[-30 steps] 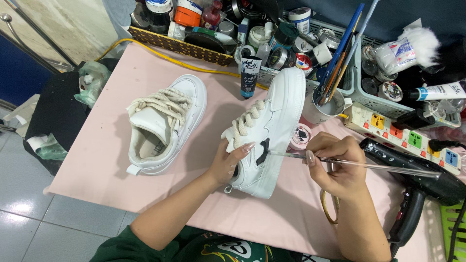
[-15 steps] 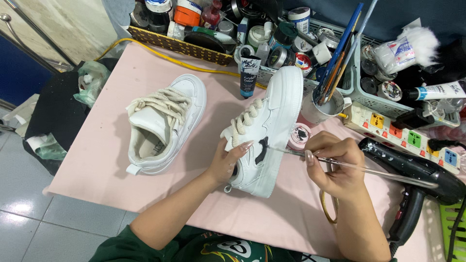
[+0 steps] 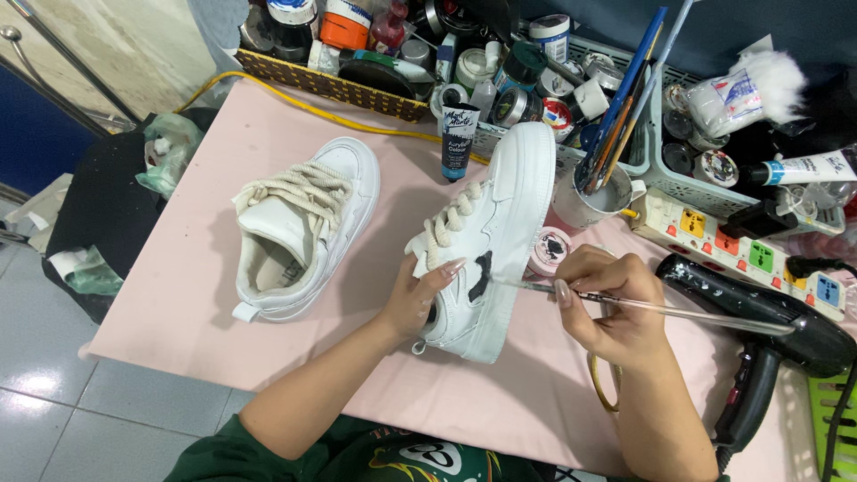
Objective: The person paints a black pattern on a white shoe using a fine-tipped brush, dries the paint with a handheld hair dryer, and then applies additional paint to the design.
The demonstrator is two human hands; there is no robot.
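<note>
A: The left hand [image 3: 420, 299] grips the tilted white sneaker [image 3: 486, 236], fingers wrapped round its heel, near the table's [image 3: 232, 170] front edge.

B: And the right hand [image 3: 607, 308] pinches a thin paintbrush [image 3: 643, 303], tip at the black patch [image 3: 480, 275].

A: A slip could smear black over white leather.

B: Or an elbow could nudge the hair dryer [image 3: 768, 339].
</note>
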